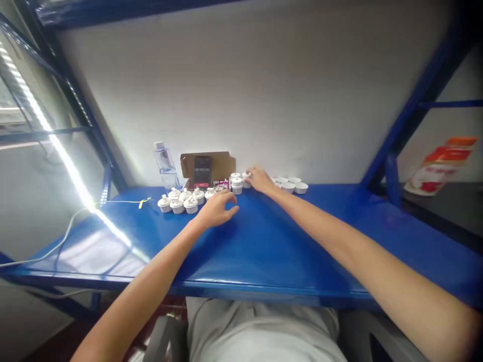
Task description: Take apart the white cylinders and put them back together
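My right hand [260,180] reaches to the back of the blue table, its fingertips closed on a small white round lid [246,177] at the top of a short stack. Just left of it stands another stack of white round lids [236,183]. My left hand [218,208] hovers above the table with thumb and fingers curved apart, nothing between them. Beside that hand sits a group of small white cups [177,205] with white pieces on top. Partly behind my right wrist are several open white cups [301,187].
A clear bottle [166,168] and an open cardboard box [224,165] with a dark phone [203,171] stand against the wall. A white cable [71,221] crosses the left side of the blue table [256,251]. A red-and-white bottle [437,168] is at far right.
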The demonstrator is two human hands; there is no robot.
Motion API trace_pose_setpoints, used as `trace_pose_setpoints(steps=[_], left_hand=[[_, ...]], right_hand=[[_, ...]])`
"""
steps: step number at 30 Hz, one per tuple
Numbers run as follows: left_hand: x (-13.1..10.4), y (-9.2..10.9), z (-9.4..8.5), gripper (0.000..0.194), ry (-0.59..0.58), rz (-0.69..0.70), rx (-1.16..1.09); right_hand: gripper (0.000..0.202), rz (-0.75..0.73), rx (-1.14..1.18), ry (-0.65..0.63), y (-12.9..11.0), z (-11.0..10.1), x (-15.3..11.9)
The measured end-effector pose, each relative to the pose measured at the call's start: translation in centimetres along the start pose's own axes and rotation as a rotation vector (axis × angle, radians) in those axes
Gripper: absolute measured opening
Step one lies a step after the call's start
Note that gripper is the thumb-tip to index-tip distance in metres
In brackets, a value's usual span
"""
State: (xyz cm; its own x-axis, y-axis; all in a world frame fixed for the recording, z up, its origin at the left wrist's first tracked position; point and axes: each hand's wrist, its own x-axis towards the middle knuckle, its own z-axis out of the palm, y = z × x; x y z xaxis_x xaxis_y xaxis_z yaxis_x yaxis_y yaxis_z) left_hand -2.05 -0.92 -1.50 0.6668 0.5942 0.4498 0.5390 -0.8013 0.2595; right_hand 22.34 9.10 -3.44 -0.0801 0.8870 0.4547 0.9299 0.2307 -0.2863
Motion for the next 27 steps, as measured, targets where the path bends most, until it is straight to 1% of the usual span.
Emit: trace_pose_setpoints(steps=[2,4,7,9,11,13,14,16,17,18,20,22,24,25,27], left_hand=[[0.0,-0.2,-0.6,0.017,0.032,-0.062,0.109],[-0.1,-0.5,-1.3,0.021,0.071,-0.157,0.254],[-0.3,-1.5,-2.1,0.029,0.105,-0.284,0.442],[-0.6,-2.1,-2.3,0.032,0.097,-0.332,0.506],[-0.9,-2.6,-2.1,0.032,0.081,-0.354,0.53],[-1.1,-2.8,-1.7,0.033,0.068,-0.35,0.535],[-1.2,-2.7,-1.5,0.033,0.068,-0.345,0.532],[-1.2,-2.6,-1.2,0.031,0.075,-0.336,0.517],[-1.1,-2.4,-1.2,0.031,0.081,-0.332,0.505],[-1.1,-2.3,-1.1,0.032,0.085,-0.326,0.491],[-0.9,-2.0,-1.2,0.032,0.066,-0.31,0.458],[-0.7,-1.7,-1.2,0.033,0.015,-0.292,0.404],[-0.5,-1.4,-1.2,0.034,-0.025,-0.262,0.312],[-0.4,-1.2,-1.1,0.034,-0.031,-0.237,0.253],[-0.2,-1.0,-0.7,0.034,-0.026,-0.167,0.115]], right_hand=[[0.037,-0.003,-0.062,-0.023,0.0,0.0,0.3],[0.049,-0.007,-0.118,-0.04,0.1,-0.3,-0.2],[0.068,-0.033,-0.151,-0.131,0.3,-0.9,-1.9],[0.069,-0.081,-0.088,-0.199,0.3,-1.5,-3.4],[0.062,-0.136,0.102,-0.22,-0.1,-2.2,-5.1],[0.051,-0.154,0.402,-0.253,-0.6,-2.8,-7.0],[0.045,-0.132,0.573,-0.289,-1.0,-3.1,-8.0],[0.033,-0.038,0.862,-0.365,-1.5,-3.5,-9.8],[0.03,0.012,0.945,-0.394,-1.7,-3.6,-10.5],[0.028,0.06,0.977,-0.402,-1.7,-3.7,-11.1],[0.025,0.128,0.928,-0.371,-1.5,-3.6,-11.8],[0.021,0.143,0.808,-0.268,-1.0,-3.4,-11.9],[0.023,0.094,0.722,-0.174,-0.7,-3.4,-11.8],[0.026,0.052,0.703,-0.156,-0.7,-3.4,-11.8],[0.03,-0.045,0.677,-0.171,-1.1,-3.6,-12.1]])
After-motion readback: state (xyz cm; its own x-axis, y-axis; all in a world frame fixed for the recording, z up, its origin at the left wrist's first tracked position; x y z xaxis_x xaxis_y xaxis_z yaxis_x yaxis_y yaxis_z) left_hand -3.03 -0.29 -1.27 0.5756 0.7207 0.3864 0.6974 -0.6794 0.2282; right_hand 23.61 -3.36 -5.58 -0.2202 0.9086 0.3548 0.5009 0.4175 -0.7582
